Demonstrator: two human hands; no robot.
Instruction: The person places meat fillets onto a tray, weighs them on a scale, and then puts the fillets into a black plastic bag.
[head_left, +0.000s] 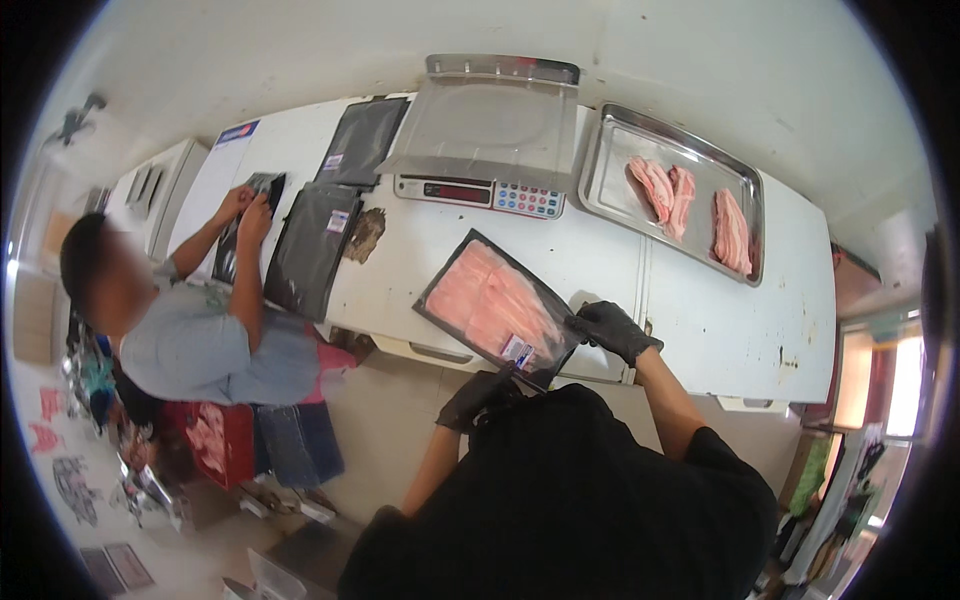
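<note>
A clear-fronted, black-backed plastic bag of pale pink sliced meat lies at the front edge of the white table, tilted to one side. A small printed label is stuck near its open-looking lower end. My left hand, in a black glove, grips the bag's lower edge beside the label. With the other black glove, my right hand pinches the bag's right corner. Whether the bag is sealed I cannot tell.
Behind the bag stands a digital scale with a clear cover. To the right, a metal tray carries three meat strips. At left, a co-worker handles a black bag near stacked black bags. A red crate of meat sits lower left.
</note>
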